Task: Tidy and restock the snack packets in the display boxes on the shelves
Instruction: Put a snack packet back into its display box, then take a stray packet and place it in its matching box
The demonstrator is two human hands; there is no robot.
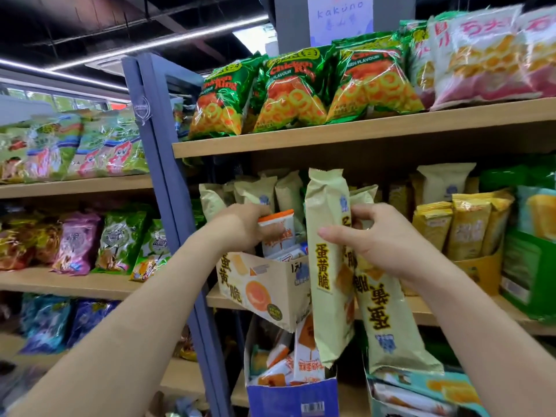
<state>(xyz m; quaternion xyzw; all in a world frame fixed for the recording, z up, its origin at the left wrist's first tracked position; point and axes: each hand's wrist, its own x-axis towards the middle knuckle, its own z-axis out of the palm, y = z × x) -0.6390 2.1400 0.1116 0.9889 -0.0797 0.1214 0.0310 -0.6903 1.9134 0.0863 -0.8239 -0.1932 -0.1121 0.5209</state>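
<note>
Aloft, pale packets (328,266) (right hand (391,248))

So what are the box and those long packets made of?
The box looks like thin matte cardboard: folded edges, printed sides. The long packets look like soft matte plastic film, maybe foil-lined: crimped ends, wrinkles.

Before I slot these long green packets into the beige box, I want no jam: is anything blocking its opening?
Yes. The left hand grips an orange-topped packet at the open top of the beige box, and small packets lie inside. The right hand holds the long green packets beside the box.
</note>
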